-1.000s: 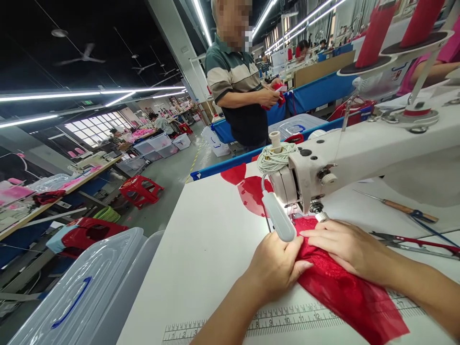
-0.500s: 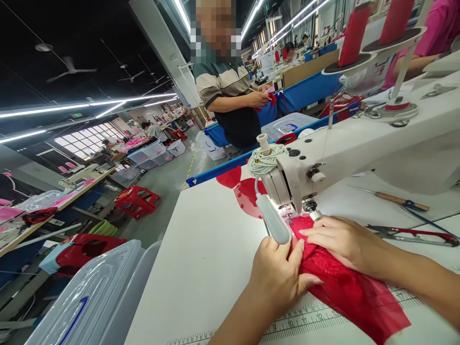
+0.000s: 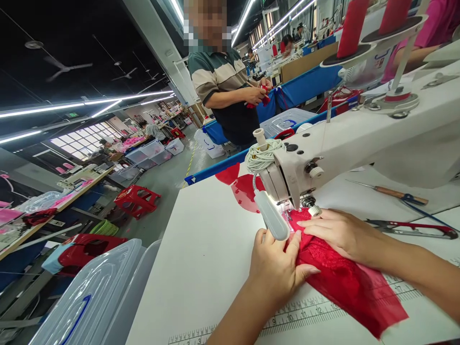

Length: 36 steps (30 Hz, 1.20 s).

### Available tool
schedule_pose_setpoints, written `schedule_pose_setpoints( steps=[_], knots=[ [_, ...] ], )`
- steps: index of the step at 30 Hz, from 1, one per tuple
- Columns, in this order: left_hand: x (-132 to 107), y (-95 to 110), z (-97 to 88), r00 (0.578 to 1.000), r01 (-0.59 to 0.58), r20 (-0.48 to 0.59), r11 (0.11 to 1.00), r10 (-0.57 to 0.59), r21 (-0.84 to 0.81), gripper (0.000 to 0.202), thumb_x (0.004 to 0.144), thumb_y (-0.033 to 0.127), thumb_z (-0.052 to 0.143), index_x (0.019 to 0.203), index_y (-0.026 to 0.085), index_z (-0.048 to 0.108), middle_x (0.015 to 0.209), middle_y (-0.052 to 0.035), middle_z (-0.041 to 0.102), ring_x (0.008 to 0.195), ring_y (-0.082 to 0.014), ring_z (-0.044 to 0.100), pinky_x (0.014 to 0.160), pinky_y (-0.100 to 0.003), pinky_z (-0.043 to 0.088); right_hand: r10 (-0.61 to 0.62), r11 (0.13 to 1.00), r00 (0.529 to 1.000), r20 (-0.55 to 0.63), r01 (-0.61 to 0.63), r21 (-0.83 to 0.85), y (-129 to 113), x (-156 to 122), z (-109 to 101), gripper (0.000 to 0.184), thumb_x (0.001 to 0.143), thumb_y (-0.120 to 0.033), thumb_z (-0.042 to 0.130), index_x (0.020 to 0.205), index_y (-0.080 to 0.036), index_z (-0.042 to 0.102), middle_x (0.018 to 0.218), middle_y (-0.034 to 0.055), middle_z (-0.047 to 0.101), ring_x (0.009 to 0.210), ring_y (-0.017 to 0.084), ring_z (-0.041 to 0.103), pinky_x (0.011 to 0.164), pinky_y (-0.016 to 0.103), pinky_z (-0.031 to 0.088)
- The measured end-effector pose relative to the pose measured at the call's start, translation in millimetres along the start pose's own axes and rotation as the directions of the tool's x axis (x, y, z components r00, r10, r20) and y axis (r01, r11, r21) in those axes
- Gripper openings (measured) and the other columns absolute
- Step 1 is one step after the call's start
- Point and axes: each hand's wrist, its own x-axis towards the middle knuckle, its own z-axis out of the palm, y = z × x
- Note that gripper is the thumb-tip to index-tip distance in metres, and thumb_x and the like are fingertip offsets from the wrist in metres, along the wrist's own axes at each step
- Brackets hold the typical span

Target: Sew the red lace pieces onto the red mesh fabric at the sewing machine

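A piece of sheer red lace fabric runs from under the sewing machine's needle area toward the table's front edge. My left hand grips its left edge close to the needle, thumb lying over the cloth. My right hand holds the fabric from the other side, its fingers bent down onto it just below the machine head. A grey clip-on lamp hangs in front of the needle and partly covers it. Behind the machine head, more red cut pieces lie on the white table, joined or overlapping.
Right of my hands lie a wooden-handled awl and red-handled thread snips. A printed ruler runs along the table front. Plastic bins and a red stool stand left. A person stands across, holding red cloth.
Both hands stay on the red fabric, which has shifted slightly toward the needle. The view has moved a little. The person across has brought both hands together on their red cloth.
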Motion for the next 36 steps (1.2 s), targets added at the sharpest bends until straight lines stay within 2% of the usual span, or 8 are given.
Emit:
schedule_pose_setpoints(
  steps=[10, 14, 16, 19, 22, 25, 29, 36],
  knots=[
    [-2, -4, 7.0, 0.998, 0.043, 0.053, 0.999, -0.043, 0.003, 0.070, 0.095, 0.067, 0.029, 0.130, 0.016, 0.061, 0.115, -0.0154, 0.069, 0.104, -0.0335, 0.059, 0.093, -0.054, 0.044, 0.018, 1.000, 1.000, 0.019, -0.018, -0.013, -3, 11, -9, 0.031, 0.098, -0.016, 0.039, 0.101, -0.020, 0.069, 0.107, 0.0098, 0.070, 0.095, 0.023, 0.060, 0.078, 0.034, 0.053],
    [-1, -8, 6.6, 0.999, 0.012, 0.039, 1.000, -0.012, 0.003, 0.073, 0.095, 0.067, 0.025, 0.132, 0.014, 0.058, 0.125, -0.0181, 0.063, 0.115, -0.0377, 0.055, 0.094, -0.059, 0.044, 0.030, 0.999, 0.999, 0.026, -0.029, -0.043, -2, 12, -10, 0.031, 0.097, -0.014, 0.038, 0.104, -0.020, 0.068, 0.109, 0.0105, 0.069, 0.097, 0.023, 0.060, 0.078, 0.033, 0.054],
    [3, -10, 3.4, 0.999, -0.037, 0.029, 0.998, 0.038, -0.047, 0.073, 0.095, 0.067, 0.027, 0.127, 0.010, 0.060, 0.121, -0.0195, 0.064, 0.114, -0.0367, 0.056, 0.091, -0.054, 0.049, 0.028, 0.998, 1.000, 0.001, -0.027, -0.065, -2, 11, -10, 0.032, 0.096, -0.015, 0.039, 0.110, -0.021, 0.067, 0.111, 0.0104, 0.069, 0.099, 0.023, 0.060, 0.079, 0.035, 0.054],
    [7, -12, -1.7, 0.994, -0.100, 0.031, 0.981, 0.107, -0.165, 0.064, 0.097, 0.062, 0.032, 0.110, 0.009, 0.065, 0.095, -0.0147, 0.066, 0.092, -0.0283, 0.062, 0.075, -0.041, 0.054, -0.066, 0.990, 0.995, -0.080, 0.055, -0.132, -4, 6, -10, 0.039, 0.093, -0.009, 0.037, 0.118, -0.021, 0.064, 0.116, 0.0094, 0.068, 0.103, 0.023, 0.059, 0.086, 0.039, 0.051],
    [8, -13, -3.9, 0.989, -0.131, 0.048, 0.973, 0.142, -0.191, 0.044, 0.100, 0.047, 0.038, 0.100, 0.011, 0.064, 0.079, -0.0087, 0.061, 0.072, -0.0212, 0.058, 0.061, -0.034, 0.051, -0.201, 0.970, 0.977, -0.076, 0.188, -0.152, -8, 3, -9, 0.034, 0.093, -0.008, 0.038, 0.108, -0.021, 0.066, 0.109, 0.0087, 0.069, 0.097, 0.022, 0.058, 0.084, 0.039, 0.047],
    [7, -14, -3.3, 0.984, -0.151, 0.064, 0.969, 0.166, -0.194, 0.030, 0.098, 0.036, 0.042, 0.098, 0.014, 0.061, 0.077, -0.0066, 0.059, 0.068, -0.0189, 0.055, 0.058, -0.032, 0.047, -0.232, 0.966, 0.972, -0.037, 0.226, -0.128, -10, 1, -6, 0.030, 0.095, -0.009, 0.038, 0.085, -0.020, 0.064, 0.088, 0.0065, 0.067, 0.080, 0.019, 0.055, 0.073, 0.033, 0.041],
    [6, -15, -3.0, 0.987, -0.116, 0.082, 0.969, 0.136, -0.218, 0.028, 0.099, 0.036, 0.040, 0.098, 0.016, 0.060, 0.075, -0.0049, 0.058, 0.069, -0.0188, 0.054, 0.059, -0.031, 0.044, -0.209, 0.959, 0.977, -0.040, 0.197, -0.203, -6, 1, -4, 0.035, 0.092, -0.004, 0.034, 0.066, -0.020, 0.051, 0.068, 0.0023, 0.052, 0.065, 0.018, 0.040, 0.061, 0.032, 0.028],
    [5, -13, -3.2, 0.992, -0.015, 0.118, 0.969, 0.046, -0.248, 0.035, 0.099, 0.044, 0.038, 0.103, 0.015, 0.057, 0.080, -0.0066, 0.060, 0.072, -0.0217, 0.054, 0.060, -0.033, 0.044, -0.159, 0.969, 0.987, -0.015, 0.153, -0.196, -13, 1, -14, 0.032, 0.085, 0.000, 0.035, 0.075, -0.020, 0.057, 0.075, 0.0041, 0.058, 0.071, 0.019, 0.044, 0.068, 0.034, 0.031]
  ],
)
